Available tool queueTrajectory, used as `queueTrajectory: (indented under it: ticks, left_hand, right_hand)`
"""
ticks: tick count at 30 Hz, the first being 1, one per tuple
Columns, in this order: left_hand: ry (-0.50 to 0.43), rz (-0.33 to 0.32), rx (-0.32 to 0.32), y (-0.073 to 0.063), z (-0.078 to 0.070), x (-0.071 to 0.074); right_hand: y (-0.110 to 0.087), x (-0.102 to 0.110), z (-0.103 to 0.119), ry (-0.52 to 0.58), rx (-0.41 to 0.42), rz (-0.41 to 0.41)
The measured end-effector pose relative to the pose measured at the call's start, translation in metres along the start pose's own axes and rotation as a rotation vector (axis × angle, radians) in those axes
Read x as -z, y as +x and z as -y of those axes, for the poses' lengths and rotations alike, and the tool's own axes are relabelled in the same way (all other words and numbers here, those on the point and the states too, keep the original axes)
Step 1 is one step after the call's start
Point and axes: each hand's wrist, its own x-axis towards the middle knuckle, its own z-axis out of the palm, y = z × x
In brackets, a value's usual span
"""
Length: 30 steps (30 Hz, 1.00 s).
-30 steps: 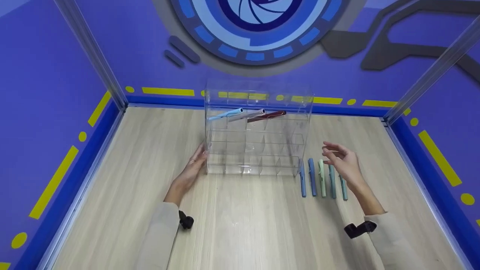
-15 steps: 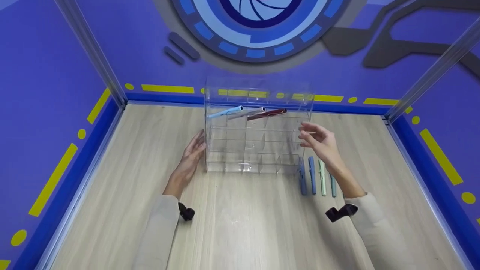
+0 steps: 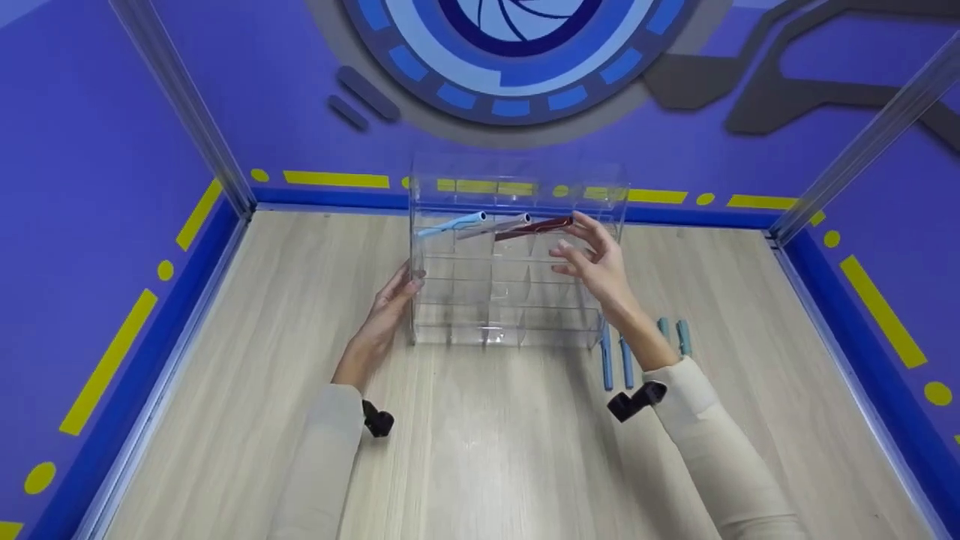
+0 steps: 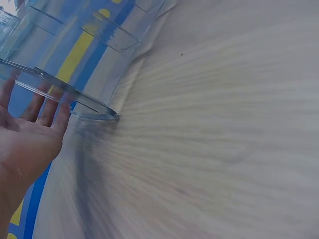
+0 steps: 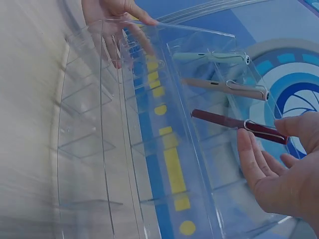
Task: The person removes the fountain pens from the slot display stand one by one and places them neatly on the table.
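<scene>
A clear acrylic display rack (image 3: 510,330) with compartments stands upright on the table. Three pens lean in one of its upper rows: a light blue pen (image 3: 454,223), a greyish pen (image 3: 499,225) and a dark red pen (image 5: 219,119). My left hand (image 3: 386,319) is against the rack's left side, fingers laid straight along the panel and thumb at the front edge. In front of the rack, my right hand (image 3: 600,262) has its fingertips right at the cap end of the dark red pen, digits spread on both sides of it.
Right of the rack, several pens lie in a row on the table: two blue pens, one at the row's left end (image 3: 606,360), and teal pens, one at its right end (image 3: 683,337). My right forearm covers part of this row. Blue-purple panels (image 3: 300,112) enclose the table.
My right hand has moved left and up from above the row of loose pens to the dark red pen. My left hand stays at the rack's side; its thumb now overlaps the front edge.
</scene>
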Motion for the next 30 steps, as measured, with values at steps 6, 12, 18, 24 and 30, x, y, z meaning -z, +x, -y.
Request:
queueTrajectory:
  ticks: [6,12,18,24,30]
  left_hand:
    - [0.061,0.006,0.005,-0.001,0.004,0.004]
    - [0.079,0.024,0.014,-0.002,0.005,0.003]
    - [0.087,0.026,0.037,-0.007,0.007,0.003]
    - [0.066,0.019,0.068,-0.007,0.008,0.001]
    - [0.074,0.007,0.065,-0.004,0.005,0.001]
  right_hand:
    - [0.012,-0.015,-0.004,0.064,-0.025,0.018]
    - [0.018,-0.023,-0.007,0.076,-0.067,-0.018]
    - [0.015,-0.025,-0.012,0.072,-0.046,-0.046]
    - [0.008,-0.018,-0.011,0.116,0.032,-0.031]
    - [0.001,-0.007,0.0,0.13,0.102,-0.069]
